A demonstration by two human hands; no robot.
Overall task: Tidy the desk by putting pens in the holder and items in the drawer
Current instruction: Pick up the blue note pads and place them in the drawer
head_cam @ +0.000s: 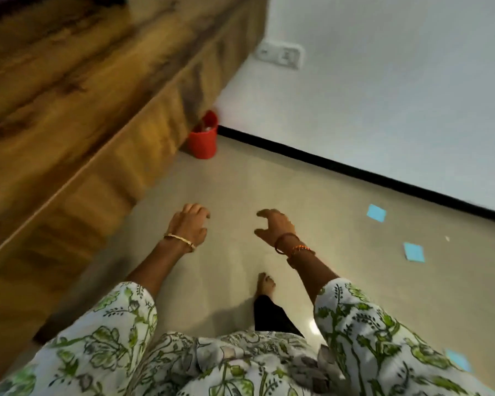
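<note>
We noted the red, ribbed holder [203,138] upright on the floor against the desk [83,115], well beyond both hands, left hand [188,224] and right hand [273,227] loosely curled, holding nothing.

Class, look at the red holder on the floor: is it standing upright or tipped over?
Upright. The red holder stands on its base on the floor by the wooden desk, with its open rim facing up.

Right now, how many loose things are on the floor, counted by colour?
Blue paper squares: 3
Red bin: 1
Total: 4
</note>
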